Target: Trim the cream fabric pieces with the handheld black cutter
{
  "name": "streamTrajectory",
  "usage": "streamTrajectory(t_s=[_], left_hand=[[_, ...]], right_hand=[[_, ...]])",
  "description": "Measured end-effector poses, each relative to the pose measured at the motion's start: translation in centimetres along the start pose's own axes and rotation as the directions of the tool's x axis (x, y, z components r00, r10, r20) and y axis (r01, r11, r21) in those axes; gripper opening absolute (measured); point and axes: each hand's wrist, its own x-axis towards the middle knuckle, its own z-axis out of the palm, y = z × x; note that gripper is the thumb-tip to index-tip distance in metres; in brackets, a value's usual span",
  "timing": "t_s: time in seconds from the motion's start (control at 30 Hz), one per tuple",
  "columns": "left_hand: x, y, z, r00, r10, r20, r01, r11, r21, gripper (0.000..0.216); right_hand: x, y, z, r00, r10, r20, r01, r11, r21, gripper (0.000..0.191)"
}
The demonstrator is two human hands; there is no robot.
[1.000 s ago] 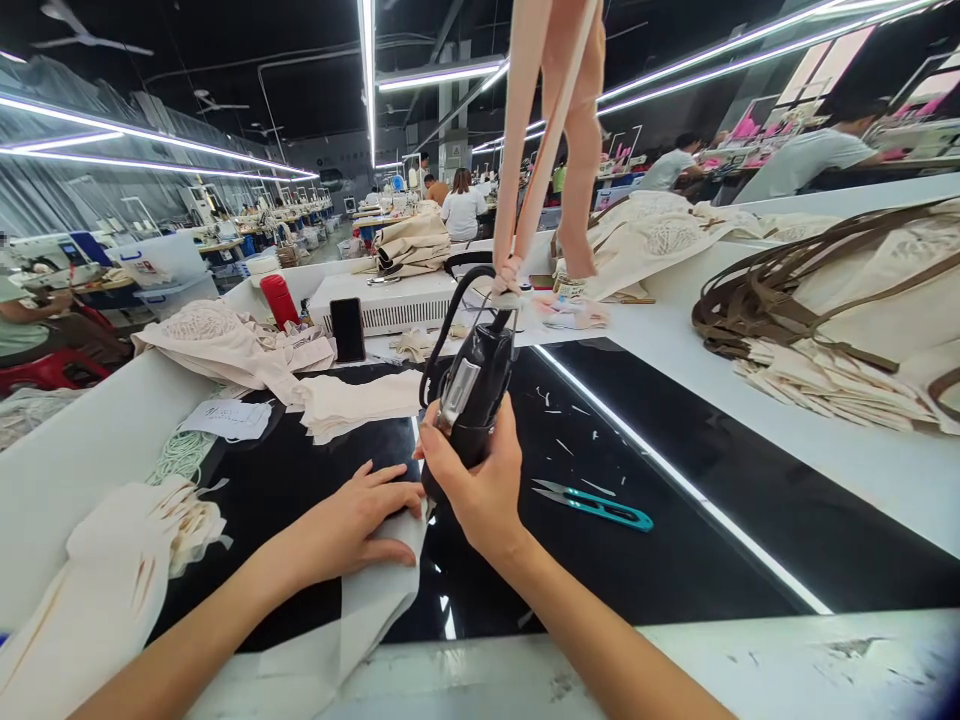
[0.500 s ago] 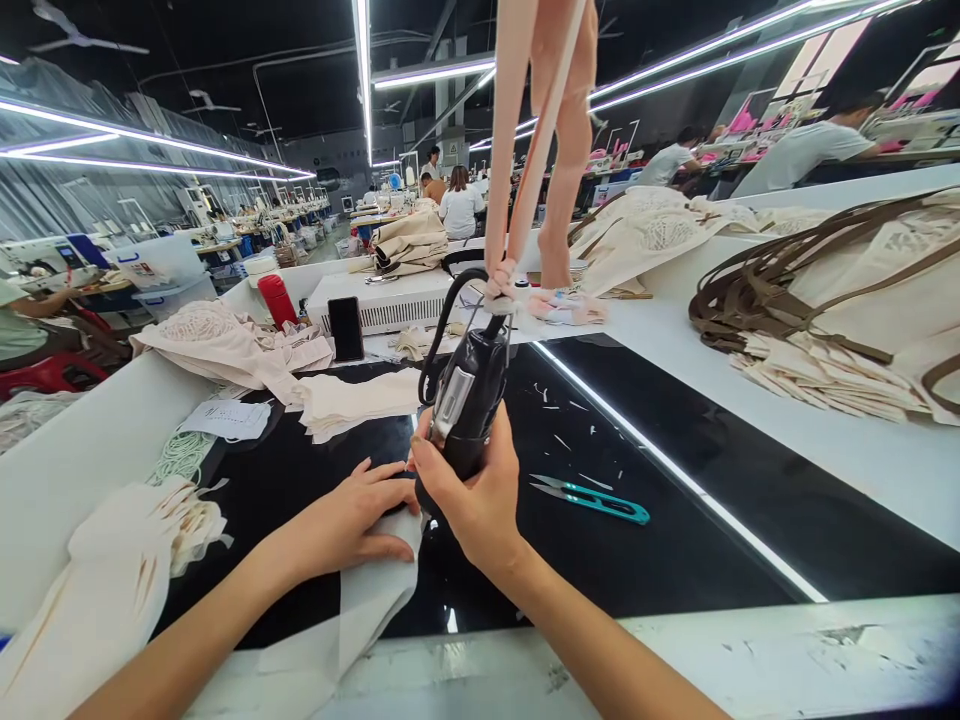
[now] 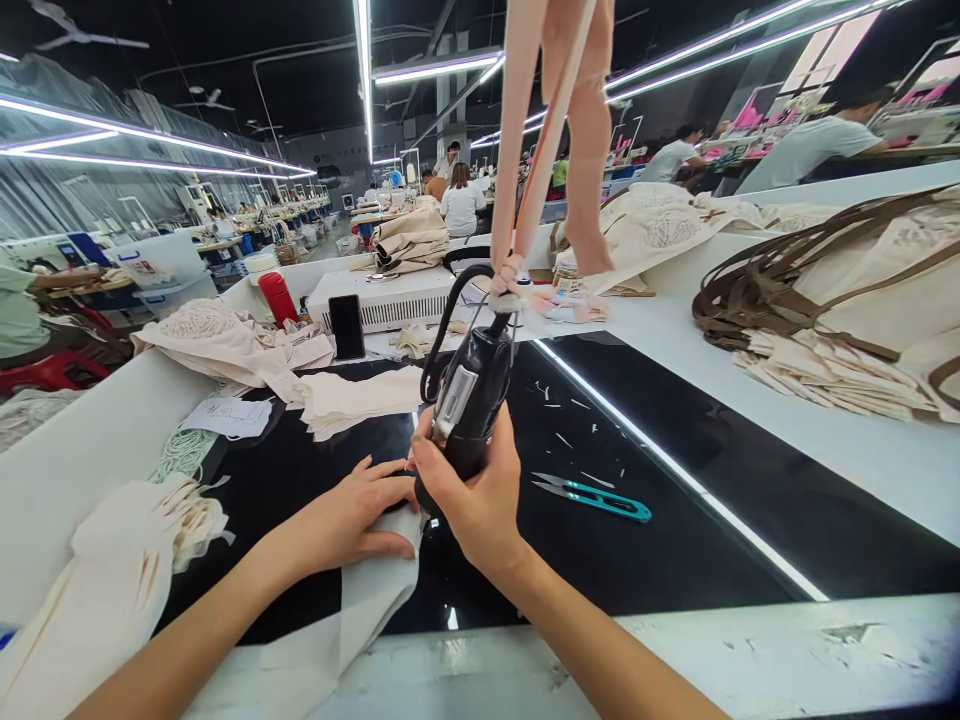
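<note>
On black table (image 3: 675, 540) | right hand (image 3: 472, 500) fingers grip tool (image 3: 469, 400) | left hand (image 3: 352, 515) flat on cloth (image 3: 375, 590)

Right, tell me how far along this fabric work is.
Done, it seems: a pile of slit cream pieces lies at the left. In hand: the left hand presses a white fabric piece flat on the black table, while the right hand grips the hanging black tool over its edge. Left: a stack of cream pieces waits behind; whether all need working is unclear.
</note>
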Motion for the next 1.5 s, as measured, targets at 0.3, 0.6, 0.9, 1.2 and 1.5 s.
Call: streamTrajectory(t_s=[0.3,0.6,0.9,1.2,1.5], left_hand=[[-0.4,-0.1,0.1,1.000,-0.013,0.018,0.012,0.999,0.035,0.043],[-0.7,-0.2,0.2,0.998,0.053,0.014,-0.054,0.995,0.087,0.034],[-0.6,-0.4,0.2,0.998,0.053,0.026,-0.054,0.997,0.060,0.034],[-0.5,-0.7,0.2,0.998,0.046,0.036,-0.047,0.998,0.040,0.037],[-0.4,-1.0,0.5,0.999,0.051,0.001,-0.051,0.997,0.052,0.052]], right_hand=[[0.0,0.0,-0.1,1.000,-0.015,0.016,0.015,1.000,-0.020,0.029],[0.2,-0.2,0.1,0.999,-0.030,0.011,0.030,0.999,-0.022,0.027],[0.3,0.1,0.3,1.000,-0.018,0.007,0.018,1.000,-0.017,0.027],[0.1,0.0,0.4,1.000,0.002,0.012,-0.002,1.000,-0.005,0.023],[-0.7,-0.1,0.3,0.998,0.033,0.053,-0.035,0.999,0.035,0.028]])
